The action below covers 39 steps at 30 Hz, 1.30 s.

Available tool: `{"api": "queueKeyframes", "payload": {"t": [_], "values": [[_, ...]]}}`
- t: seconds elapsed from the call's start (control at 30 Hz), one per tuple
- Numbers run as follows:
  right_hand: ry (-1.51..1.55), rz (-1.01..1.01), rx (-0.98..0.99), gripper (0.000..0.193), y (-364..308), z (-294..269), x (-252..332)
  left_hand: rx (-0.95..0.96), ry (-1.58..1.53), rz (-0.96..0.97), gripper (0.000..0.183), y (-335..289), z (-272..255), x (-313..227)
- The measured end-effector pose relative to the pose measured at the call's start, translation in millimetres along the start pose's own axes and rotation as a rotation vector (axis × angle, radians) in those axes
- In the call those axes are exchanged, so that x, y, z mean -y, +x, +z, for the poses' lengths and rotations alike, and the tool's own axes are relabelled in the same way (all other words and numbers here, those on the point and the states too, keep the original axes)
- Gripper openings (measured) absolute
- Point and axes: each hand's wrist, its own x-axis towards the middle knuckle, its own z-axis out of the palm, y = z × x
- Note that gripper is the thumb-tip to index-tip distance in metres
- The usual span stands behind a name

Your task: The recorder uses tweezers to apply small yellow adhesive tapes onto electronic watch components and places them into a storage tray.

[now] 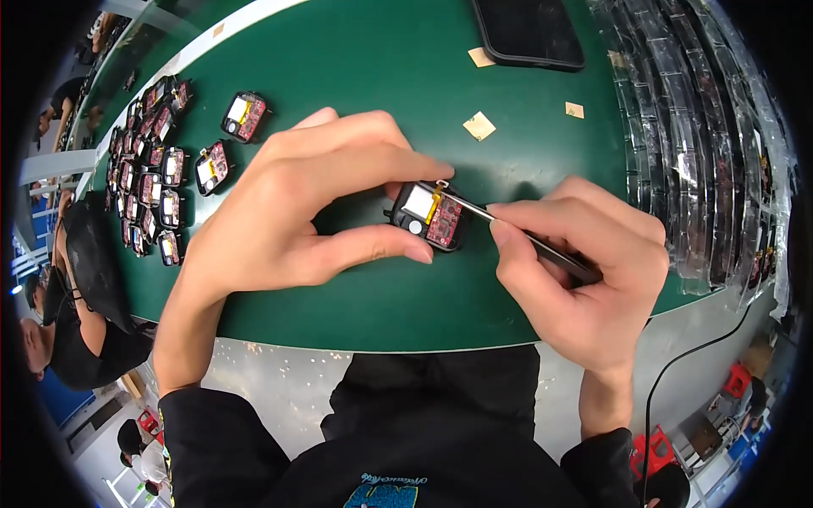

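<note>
Between the thumb and fingers of my left hand point(309, 199) is a small open device housing point(428, 217), black at the rim. It shows a white block, yellow tape, a round silvery part and a red circuit board. My right hand point(584, 262) grips dark-handled tweezers point(542, 245); their bright metal tips touch or hover at the small connector at the top of the yellow strip. Left of my left hand lie two similar open housings, one upper point(245, 116) and one lower point(212, 168).
Several more housings point(151, 186) cluster at the table's left. Stacked clear plastic trays point(677, 144) line the right side. A black phone point(529, 32) and small paper squares point(479, 126) lie on the green table point(356, 313). A black cable point(677, 360) hangs at right. Other people sit beyond the left edge.
</note>
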Motion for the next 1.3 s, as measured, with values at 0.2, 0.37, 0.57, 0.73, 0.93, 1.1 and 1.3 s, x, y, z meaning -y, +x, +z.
{"api": "queueKeyframes", "payload": {"t": [0.2,0.37,0.57,0.73,0.93,1.1,1.3], "values": [[-0.018,0.017,-0.007,0.018,0,0,0,-0.016,0.022,0.037,0.066,1,1,2],[-0.074,-0.064,-0.05,0.022,-2,2,1,-0.059,0.007,-0.064,0.067,-2,1,-2],[-0.173,-0.138,-0.089,0.031,-6,6,-1,-0.057,-0.014,-0.063,0.063,1,2,-1],[-0.153,-0.142,-0.079,0.029,-5,7,-1,-0.039,-0.021,-0.073,0.062,0,-1,0],[-0.04,-0.041,0.019,0.025,-1,-3,2,0.023,-0.197,-0.079,0.065,-2,-6,11],[-0.024,-0.025,0.023,0.024,-2,-2,2,0.022,-0.185,-0.048,0.065,-1,-5,11],[-0.027,-0.035,0.029,0.024,-3,0,0,0.046,-0.129,-0.052,0.063,0,-6,10]]}}
